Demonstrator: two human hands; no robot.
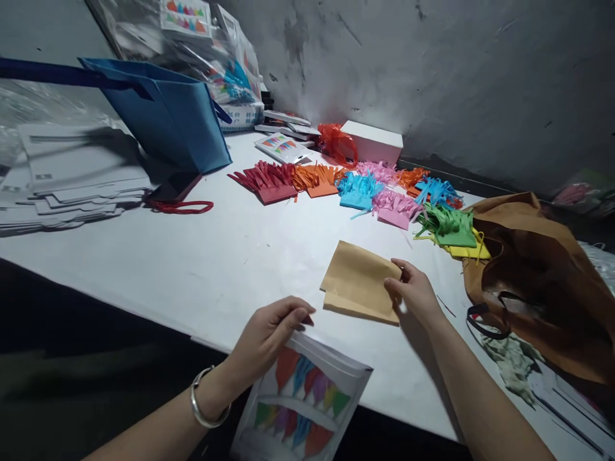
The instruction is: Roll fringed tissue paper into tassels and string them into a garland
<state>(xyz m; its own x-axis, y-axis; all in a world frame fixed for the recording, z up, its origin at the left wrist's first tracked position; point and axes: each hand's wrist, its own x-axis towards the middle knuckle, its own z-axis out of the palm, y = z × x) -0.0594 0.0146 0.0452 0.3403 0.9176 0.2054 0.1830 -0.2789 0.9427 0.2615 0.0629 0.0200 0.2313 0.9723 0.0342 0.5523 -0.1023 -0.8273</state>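
Observation:
My right hand (417, 296) pinches the right edge of a folded piece of brown kraft paper (360, 282), thumb on top, just above the white table. My left hand (276, 330), with a silver bangle on its wrist, is closed, thumb pressed against the curled fingers. Whatever lies between those fingertips is hidden. Right below it, a white packet (307, 400) printed with colourful tassel garlands tilts over the table's front edge, slightly blurred. The left hand covers its upper left corner; I cannot tell whether it grips the packet.
Fringed paper tassels in red (271, 184), orange, blue (358, 191), pink, green (451, 224) and yellow lie across the back. At left stand a blue bag (168, 115) and stacked white packets (72, 173). A brown bag (542, 275) slumps at right; a white box (372, 142) sits by the wall.

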